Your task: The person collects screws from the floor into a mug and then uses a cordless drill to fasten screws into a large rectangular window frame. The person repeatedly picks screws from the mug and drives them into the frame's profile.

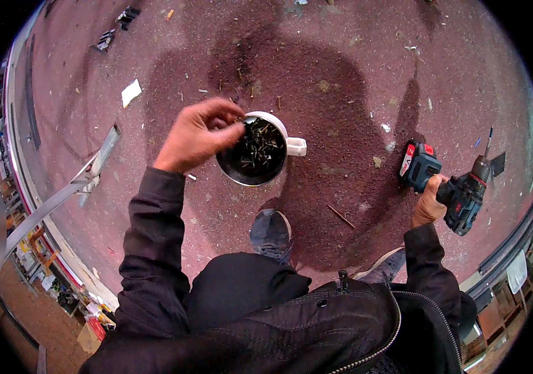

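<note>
My left hand (201, 134) is at the upper left rim of a large white mug (295, 147), its thumb and fingers drawn together. Whatever may be between the fingertips is too small to make out. Loose screws (260, 144) fill the mug's dark inside, and its handle points right. Off to the right, my right hand (430, 201) is wrapped round the grip of a blue and black cordless drill (462, 202). A thin bit (489, 141) sits in the drill's chuck, pointing away from me. The battery with a red label (414, 163) is at the drill's left end.
A metal frame piece (101, 156) stands at the left. On the reddish floor (328, 143) lie a pale scrap (131, 93), a thin brown stick (341, 216) and dark profile pieces (104, 40). Shelves with clutter (4, 162) line the far left. My shoe (271, 232) is just below the mug.
</note>
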A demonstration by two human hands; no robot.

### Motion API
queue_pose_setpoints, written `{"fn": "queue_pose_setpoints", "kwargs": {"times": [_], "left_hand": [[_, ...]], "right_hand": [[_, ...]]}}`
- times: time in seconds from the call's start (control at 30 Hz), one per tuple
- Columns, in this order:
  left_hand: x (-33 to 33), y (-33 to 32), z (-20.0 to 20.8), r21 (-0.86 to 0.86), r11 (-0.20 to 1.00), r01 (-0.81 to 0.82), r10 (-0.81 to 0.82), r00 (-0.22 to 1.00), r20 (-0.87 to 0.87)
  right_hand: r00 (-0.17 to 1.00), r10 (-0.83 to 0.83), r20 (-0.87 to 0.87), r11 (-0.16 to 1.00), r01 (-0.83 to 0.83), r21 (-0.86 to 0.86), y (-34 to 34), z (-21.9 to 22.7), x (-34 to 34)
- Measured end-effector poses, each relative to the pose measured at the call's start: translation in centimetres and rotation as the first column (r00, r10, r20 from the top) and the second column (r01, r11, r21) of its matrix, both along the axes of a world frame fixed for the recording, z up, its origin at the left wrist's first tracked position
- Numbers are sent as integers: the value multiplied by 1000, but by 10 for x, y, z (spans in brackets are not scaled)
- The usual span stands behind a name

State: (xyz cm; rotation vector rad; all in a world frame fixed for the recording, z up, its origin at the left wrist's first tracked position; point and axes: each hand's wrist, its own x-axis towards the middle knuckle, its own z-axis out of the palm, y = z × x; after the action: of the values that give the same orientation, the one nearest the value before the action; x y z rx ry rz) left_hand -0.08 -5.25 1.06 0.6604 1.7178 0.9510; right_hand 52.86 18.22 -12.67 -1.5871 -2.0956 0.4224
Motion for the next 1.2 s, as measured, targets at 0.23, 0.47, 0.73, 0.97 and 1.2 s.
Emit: {"fn": "queue_pose_setpoints", "kwargs": {"times": [0.23,0.47,0.73,0.97,1.2], "left_hand": [[-3,8,5,43,996,72,-59,964,-260],[-57,30,-56,-34,999,18,-32,875,-483],[-45,62,-100,-247,968,-52,-146,683,-716],[-43,62,-94,-272,961,-45,-194,591,-783],[-67,39,-92,-246,959,-138,-106,632,-767]], "right_hand": [[892,-143,-429,988,103,-116,-5,34,-46],[713,-95,695,845,-311,435,10,-8,12],[723,-69,688,854,-313,415,16,-18,33],[502,-227,834,774,-427,468,3,6,-3],[998,-6,61,995,-1,99,11,-11,19]]}}
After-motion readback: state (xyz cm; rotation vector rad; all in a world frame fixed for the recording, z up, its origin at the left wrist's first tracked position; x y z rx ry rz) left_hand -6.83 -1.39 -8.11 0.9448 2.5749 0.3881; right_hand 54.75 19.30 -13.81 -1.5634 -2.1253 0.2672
